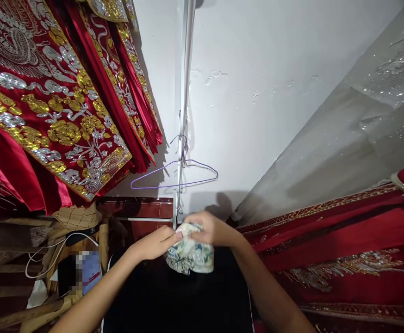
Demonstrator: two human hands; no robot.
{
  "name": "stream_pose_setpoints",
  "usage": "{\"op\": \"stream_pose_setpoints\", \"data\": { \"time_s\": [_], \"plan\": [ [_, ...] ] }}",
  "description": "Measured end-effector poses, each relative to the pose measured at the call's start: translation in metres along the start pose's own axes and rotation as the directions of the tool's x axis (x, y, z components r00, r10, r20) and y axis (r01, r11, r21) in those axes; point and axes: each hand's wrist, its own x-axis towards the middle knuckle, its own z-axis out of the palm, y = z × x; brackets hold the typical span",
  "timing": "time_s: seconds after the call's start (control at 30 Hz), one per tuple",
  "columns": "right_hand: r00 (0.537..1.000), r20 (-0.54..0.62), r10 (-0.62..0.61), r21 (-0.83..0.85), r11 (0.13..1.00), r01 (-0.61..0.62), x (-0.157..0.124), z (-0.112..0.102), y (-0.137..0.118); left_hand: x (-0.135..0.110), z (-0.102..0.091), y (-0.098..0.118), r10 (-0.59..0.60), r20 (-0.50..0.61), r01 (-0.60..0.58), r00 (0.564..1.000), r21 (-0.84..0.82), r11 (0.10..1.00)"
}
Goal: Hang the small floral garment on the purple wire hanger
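Both my hands meet low in the middle of the head view around a small bundle of patterned cloth (189,255), white with blue-green and yellow print. My left hand (154,242) pinches its left edge with closed fingers. My right hand (211,230) is closed over its top. The cloth hangs in front of something black below my arms. Just above my hands an empty purple wire hanger (174,178) hangs on a thin white vertical pole (184,92) against the white wall.
Red garments with gold and silver embroidery (52,101) hang at the upper left. More red embroidered fabric (333,259) and a pale sequinned cloth (371,120) fill the right. Wooden furniture, a woven hat (77,217) and white cables (49,254) crowd the lower left.
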Motion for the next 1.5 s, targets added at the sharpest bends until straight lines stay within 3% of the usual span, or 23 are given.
{"op": "stream_pose_setpoints", "data": {
  "time_s": [0.07,0.13,0.2,0.33,0.4,0.47,0.53,0.6,0.67,0.73,0.83,0.9,1.07,1.2,1.3,1.37,1.4,1.5],
  "plan": [
    [0.962,-0.258,-0.093,-0.161,0.986,0.052,0.017,-0.025,0.007,-0.009,-0.015,-0.013,-0.084,-0.059,0.091,0.995,0.139,0.986],
    [0.863,-0.493,-0.111,-0.198,0.980,0.012,0.041,-0.043,0.023,-0.019,-0.036,-0.019,-0.165,-0.185,0.215,0.969,0.297,0.930],
    [0.809,-0.586,-0.051,-0.154,0.987,-0.050,0.066,-0.051,0.043,-0.029,-0.060,-0.020,-0.229,-0.260,0.323,0.938,0.416,0.850],
    [0.821,-0.571,0.025,-0.142,0.982,-0.128,0.098,-0.037,0.076,-0.043,-0.094,-0.021,-0.356,-0.314,0.475,0.880,0.568,0.672],
    [0.820,-0.572,0.027,-0.157,0.977,-0.142,0.096,-0.026,0.085,-0.044,-0.104,-0.023,-0.400,-0.349,0.530,0.847,0.594,0.605],
    [0.805,-0.593,0.022,-0.183,0.970,-0.161,0.083,-0.020,0.090,-0.043,-0.112,-0.024,-0.393,-0.359,0.532,0.846,0.595,0.603],
    [0.772,-0.636,0.017,-0.209,0.958,-0.194,0.065,-0.020,0.094,-0.041,-0.117,-0.022,-0.276,-0.346,0.438,0.897,0.605,0.665],
    [0.730,-0.683,0.014,-0.229,0.945,-0.232,0.048,-0.023,0.095,-0.036,-0.120,-0.018,-0.085,-0.314,0.273,0.946,0.622,0.734],
    [0.706,-0.708,0.008,-0.243,0.936,-0.254,0.035,-0.025,0.094,-0.030,-0.122,-0.015,0.033,-0.328,0.194,0.944,0.635,0.748],
    [0.709,-0.705,-0.002,-0.254,0.934,-0.250,0.028,-0.024,0.091,-0.022,-0.123,-0.014,-0.050,-0.426,0.335,0.903,0.627,0.703],
    [0.736,-0.676,-0.018,-0.259,0.941,-0.216,0.026,-0.018,0.086,-0.005,-0.129,-0.022,-0.308,-0.533,0.601,0.788,0.557,0.573],
    [0.743,-0.669,-0.033,-0.257,0.948,-0.189,0.024,-0.013,0.083,0.005,-0.132,-0.028,-0.376,-0.521,0.637,0.766,0.541,0.548],
    [0.754,-0.654,-0.066,-0.219,0.970,-0.105,0.016,-0.010,0.081,0.024,-0.126,-0.024,-0.204,-0.571,0.550,0.795,0.536,0.641],
    [0.789,-0.613,-0.049,-0.176,0.981,-0.076,0.019,-0.002,0.078,0.040,-0.109,-0.014,0.045,-0.551,0.216,0.833,0.399,0.891],
    [0.789,-0.611,-0.058,-0.190,0.979,-0.076,0.019,0.003,0.076,0.049,-0.099,-0.015,0.143,-0.502,0.050,0.853,0.350,0.935],
    [0.729,-0.680,-0.073,-0.202,0.975,-0.090,0.012,-0.003,0.076,0.050,-0.098,-0.016,0.187,-0.481,0.018,0.857,0.389,0.921],
    [0.658,-0.748,-0.086,-0.202,0.974,-0.102,0.006,-0.009,0.076,0.049,-0.100,-0.016,0.206,-0.467,0.009,0.860,0.416,0.909],
    [0.364,-0.921,-0.134,-0.197,0.970,-0.141,-0.016,-0.039,0.072,0.043,-0.112,-0.010,0.229,-0.422,0.006,0.877,0.487,0.874]
  ]
}}
